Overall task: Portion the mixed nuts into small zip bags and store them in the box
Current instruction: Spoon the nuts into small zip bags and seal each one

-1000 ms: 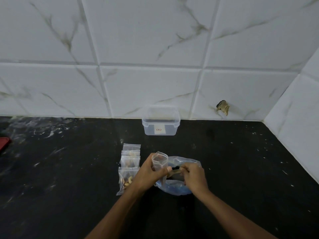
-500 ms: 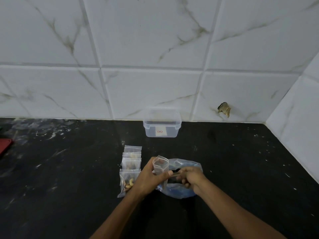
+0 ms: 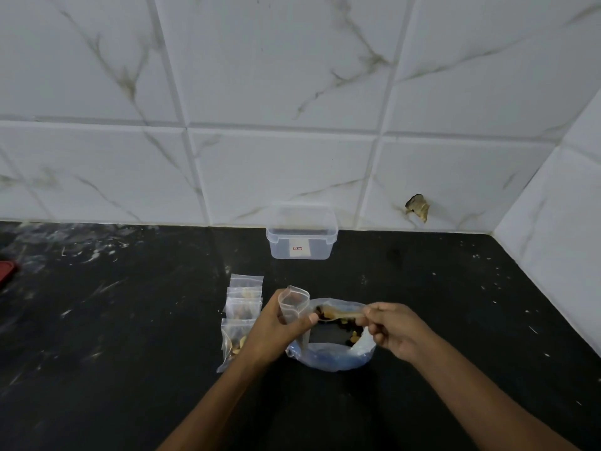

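Head view: left hand holds a small zip bag upright in its grip; right hand's grip pinches a spoon of nuts over the big bag on the counter. Filled bags lie left; box stands behind.

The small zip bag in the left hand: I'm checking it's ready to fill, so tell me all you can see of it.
The small zip bag is clear thin plastic, seemingly empty. The left hand pinches it upright, its mouth open at the top, above the near-left rim of the big nut bag. The loaded spoon in the right hand points at it.
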